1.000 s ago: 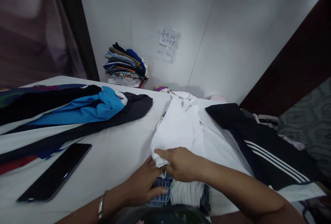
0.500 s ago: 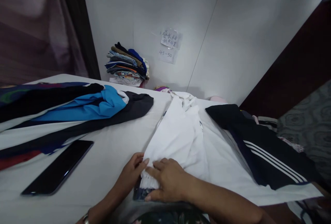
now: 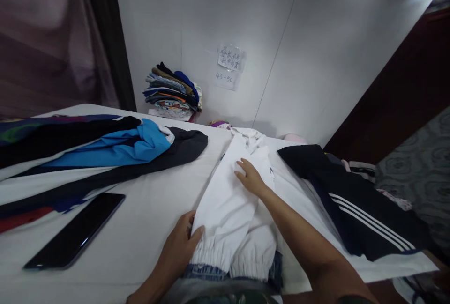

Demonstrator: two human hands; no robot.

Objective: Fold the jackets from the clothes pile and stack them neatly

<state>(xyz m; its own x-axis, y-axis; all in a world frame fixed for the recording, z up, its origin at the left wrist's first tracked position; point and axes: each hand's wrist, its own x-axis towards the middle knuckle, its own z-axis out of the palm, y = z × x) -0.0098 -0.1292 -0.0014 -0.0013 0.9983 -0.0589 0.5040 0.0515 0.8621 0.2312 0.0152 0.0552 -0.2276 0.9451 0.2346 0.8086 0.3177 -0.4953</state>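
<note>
A white garment (image 3: 225,191) lies lengthwise on the white-covered table, its folded layers ending in two gathered elastic edges near me. Blue denim (image 3: 207,271) shows from under those edges. At the garment's left side is my left hand (image 3: 181,238), thumb on top of the fabric and fingers around the edge; the fingertips are partly hidden. My right hand (image 3: 251,177) rests palm down over the upper middle of the garment, its fingers apart and holding nothing.
To the left lie several dark, blue and white garments (image 3: 151,142) and a black phone (image 3: 75,231). Dark striped clothing (image 3: 365,210) is on the right. A folded clothes stack (image 3: 172,91) stands by the wall, below handwritten paper signs (image 3: 228,67).
My right hand has moved from the near elastic edge up the garment, and its fingers have spread. The near end now lies wider, showing two gathered edges. My left hand stays at the left edge.
</note>
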